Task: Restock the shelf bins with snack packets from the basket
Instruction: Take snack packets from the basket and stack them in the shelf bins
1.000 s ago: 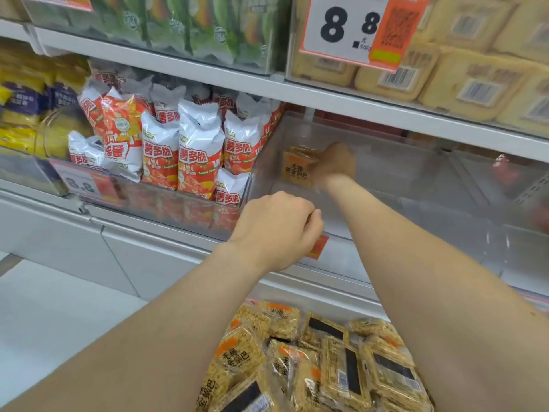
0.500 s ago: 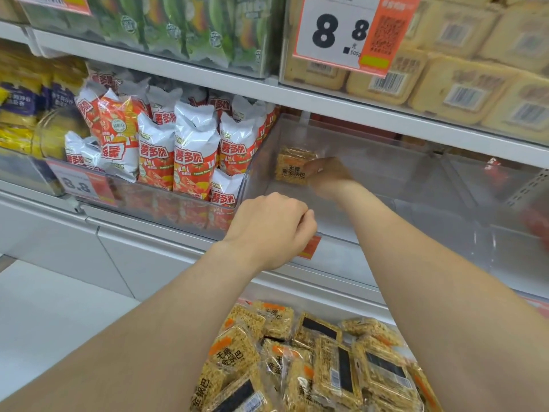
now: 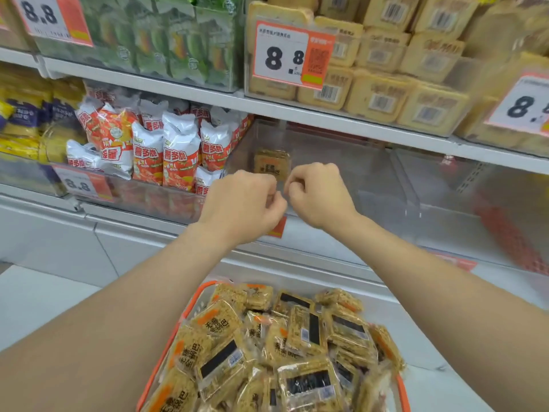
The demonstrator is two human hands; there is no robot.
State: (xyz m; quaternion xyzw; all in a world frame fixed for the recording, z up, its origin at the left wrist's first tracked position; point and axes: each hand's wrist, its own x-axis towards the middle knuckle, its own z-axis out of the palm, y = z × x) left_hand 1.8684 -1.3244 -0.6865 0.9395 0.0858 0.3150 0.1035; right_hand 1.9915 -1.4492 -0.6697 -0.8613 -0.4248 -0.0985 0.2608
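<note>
One yellow snack packet (image 3: 271,164) stands upright inside the clear shelf bin (image 3: 383,185), near its left wall. My left hand (image 3: 242,203) is at the bin's front rim with its fingers curled over the edge. Just to its right, my right hand (image 3: 318,194) hovers in front of the bin with curled fingers and holds nothing. The two hands almost touch. Below my arms, the orange basket (image 3: 190,304) is heaped with several similar yellow packets (image 3: 300,349).
A neighbouring bin to the left holds several red-and-white snack bags (image 3: 166,156). The shelf above carries green packs (image 3: 166,40) and yellow packs (image 3: 386,78) behind price tags (image 3: 291,55). A white cabinet front and pale floor lie below.
My right hand has let go of the packet, leaving it standing in the bin, and has drawn back beside my left hand. The left hand stays at the bin's front.
</note>
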